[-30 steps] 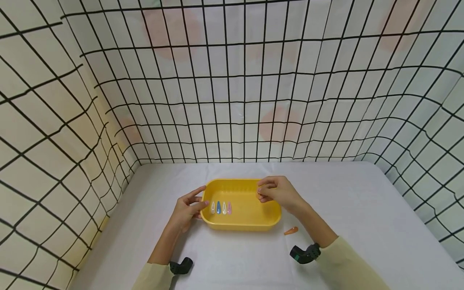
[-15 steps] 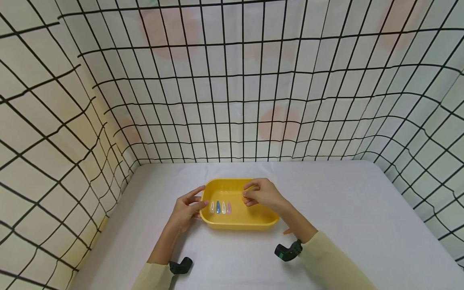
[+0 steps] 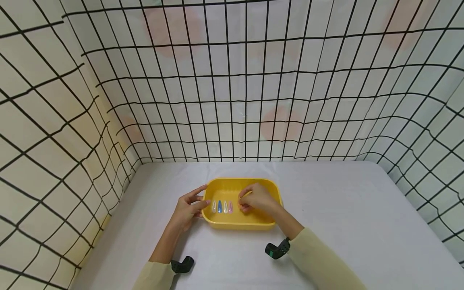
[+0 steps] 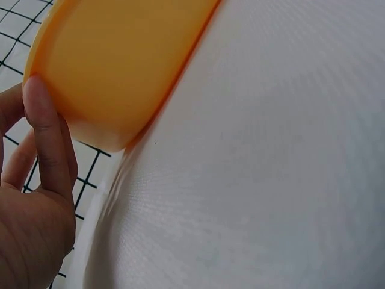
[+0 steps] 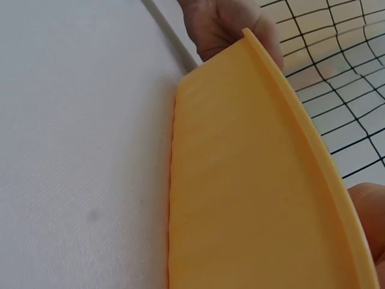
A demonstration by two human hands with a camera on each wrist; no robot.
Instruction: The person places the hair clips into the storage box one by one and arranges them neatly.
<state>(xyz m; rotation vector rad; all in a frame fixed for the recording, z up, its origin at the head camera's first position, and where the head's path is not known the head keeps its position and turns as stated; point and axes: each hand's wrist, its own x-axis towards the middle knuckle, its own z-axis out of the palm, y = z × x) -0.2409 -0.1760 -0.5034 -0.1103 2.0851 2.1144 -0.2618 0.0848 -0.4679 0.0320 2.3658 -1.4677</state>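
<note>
A yellow tray lies on the white table. My left hand grips its left end, thumb over the rim; in the left wrist view the thumb presses the tray wall. Inside, at the left, snap hair clips lie in a row: a whitish clip, a blue clip, another whitish clip and a pink clip. Right of the pink one, my right hand pinches an orange hair clip low over the tray floor, mostly covered by the fingers.
Black netting hangs in front of white cloth behind the table and along both sides. The white tabletop surrounds the tray. A small black wrist camera sits on the right wrist, with another camera on the left.
My right hand has moved left and lower over the tray with the orange hair clip, stopping beside the pink one. Another orange clip on the table is now hidden by the right arm.
</note>
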